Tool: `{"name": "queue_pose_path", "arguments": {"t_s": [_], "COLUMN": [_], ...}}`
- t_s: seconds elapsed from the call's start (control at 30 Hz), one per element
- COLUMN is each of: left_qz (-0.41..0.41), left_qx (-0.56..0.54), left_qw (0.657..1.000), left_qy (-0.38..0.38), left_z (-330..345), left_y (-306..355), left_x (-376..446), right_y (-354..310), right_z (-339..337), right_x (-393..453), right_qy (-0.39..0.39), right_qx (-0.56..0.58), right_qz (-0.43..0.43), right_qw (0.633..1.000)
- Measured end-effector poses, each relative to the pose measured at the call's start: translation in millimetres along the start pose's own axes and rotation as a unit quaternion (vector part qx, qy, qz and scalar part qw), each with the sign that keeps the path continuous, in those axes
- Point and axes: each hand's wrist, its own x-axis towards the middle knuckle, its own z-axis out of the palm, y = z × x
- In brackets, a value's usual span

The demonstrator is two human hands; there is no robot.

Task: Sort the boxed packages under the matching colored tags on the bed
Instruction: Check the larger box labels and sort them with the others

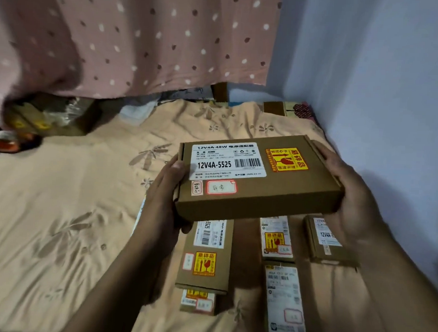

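Bed: peach sheet with a leaf print, filling most of the view; a blue wall runs along its right side.

Curtain: pink, dotted, hanging across the far end of the bed.

Box: flat brown carton, held above the bed between my hands, top face up and tilted slightly. It carries a white label reading "12V4A-5525" with a barcode, a yellow-and-red fragile sticker to the right, and a small red-bordered tag with handwriting near the front edge.

Left hand: grips the box's left end, thumb on top by the white label, fingers curled underneath.

Right hand: grips the box's right end, fingers wrapped along the far edge.

Sorted boxes, lying on the bed below the held one:
- long box at left, with a fragile sticker, resting partly on a short box nearer me;
- middle box, with a white-labelled box just beside it, nearer me;
- right box, partly hidden by my right forearm.

Far left corner: blurred cartons and a tape roll.
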Motion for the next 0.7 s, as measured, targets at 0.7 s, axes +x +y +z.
{"name": "queue_pose_path", "arguments": {"t_s": [0.7], "left_qz": [0.206], "left_qx": [0.037], "left_qw": [0.978], "left_qy": [0.018], "left_z": [-23.1], "left_y": [19.8], "left_x": [-31.1], "right_y": [-2.8], "right_z": [36.8], "right_x": [-23.8], "right_qy": [0.026], "right_qx": [0.037], "right_qz": [-0.164], "right_qw": [0.985]}}
